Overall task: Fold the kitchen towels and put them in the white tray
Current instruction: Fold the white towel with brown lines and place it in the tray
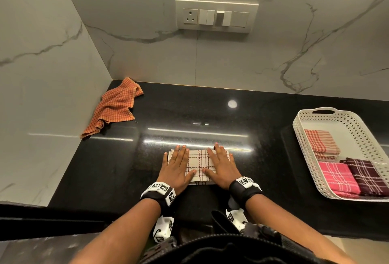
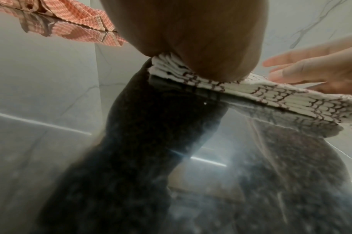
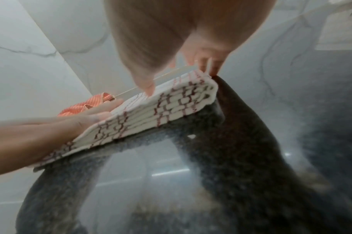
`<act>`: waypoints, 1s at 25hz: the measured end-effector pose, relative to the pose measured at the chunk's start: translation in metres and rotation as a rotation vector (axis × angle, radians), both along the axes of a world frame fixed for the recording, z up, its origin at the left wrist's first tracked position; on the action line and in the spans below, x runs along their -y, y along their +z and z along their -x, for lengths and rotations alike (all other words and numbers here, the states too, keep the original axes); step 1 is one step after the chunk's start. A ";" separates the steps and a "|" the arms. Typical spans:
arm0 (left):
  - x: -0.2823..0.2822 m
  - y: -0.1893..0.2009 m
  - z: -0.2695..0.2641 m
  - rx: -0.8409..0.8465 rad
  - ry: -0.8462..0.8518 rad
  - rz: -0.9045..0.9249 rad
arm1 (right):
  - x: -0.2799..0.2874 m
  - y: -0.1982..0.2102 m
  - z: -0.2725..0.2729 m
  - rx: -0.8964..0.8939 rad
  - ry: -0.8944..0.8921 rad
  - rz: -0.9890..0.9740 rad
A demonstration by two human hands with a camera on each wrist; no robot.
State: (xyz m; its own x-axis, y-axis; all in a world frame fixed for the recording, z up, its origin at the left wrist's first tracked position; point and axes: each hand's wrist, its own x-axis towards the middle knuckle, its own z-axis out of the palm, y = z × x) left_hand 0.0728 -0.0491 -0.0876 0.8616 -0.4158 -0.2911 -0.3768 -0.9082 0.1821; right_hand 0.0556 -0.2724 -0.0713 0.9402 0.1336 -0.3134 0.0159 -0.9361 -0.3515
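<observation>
A folded cream towel with dark red checks (image 1: 199,161) (image 2: 271,96) (image 3: 161,107) lies on the black counter (image 1: 263,147) in front of me. My left hand (image 1: 177,165) (image 2: 191,31) lies flat on its left half, fingers straight. My right hand (image 1: 221,164) (image 3: 171,31) presses flat on its right half. The towel's layered folded edge shows in both wrist views. A crumpled orange checked towel (image 1: 114,106) (image 2: 75,19) (image 3: 85,104) lies at the back left corner. The white perforated tray (image 1: 357,137) at the right holds three folded towels: light red (image 1: 321,144), pink (image 1: 336,177), dark maroon (image 1: 366,174).
Marble walls close the counter at the back and left, with a switch panel (image 1: 216,16) on the back wall. The counter's front edge runs under my forearms.
</observation>
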 end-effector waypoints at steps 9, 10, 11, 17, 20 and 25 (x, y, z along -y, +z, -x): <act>0.005 0.003 -0.001 -0.044 -0.009 -0.038 | 0.016 0.022 0.015 -0.104 -0.593 -0.308; 0.005 0.003 0.000 -0.047 -0.010 -0.047 | 0.015 0.023 0.016 -0.103 -0.579 -0.314; 0.007 0.004 0.001 -0.027 -0.015 -0.055 | 0.015 0.023 0.016 -0.094 -0.570 -0.311; 0.040 0.014 0.011 0.044 -0.088 -0.012 | 0.030 0.027 0.018 -0.070 -0.559 -0.340; 0.048 0.011 0.013 -0.007 -0.044 -0.020 | 0.031 0.029 0.020 -0.028 -0.553 -0.434; 0.048 0.005 0.013 -0.008 -0.025 -0.041 | 0.005 0.048 0.013 0.066 -0.419 -0.559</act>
State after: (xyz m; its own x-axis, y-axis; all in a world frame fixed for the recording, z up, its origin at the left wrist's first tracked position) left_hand 0.0594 -0.0972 -0.0825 0.8485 -0.4249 -0.3154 -0.3984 -0.9053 0.1476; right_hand 0.0423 -0.2772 -0.0233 0.9625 -0.1193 -0.2437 -0.2685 -0.5475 -0.7925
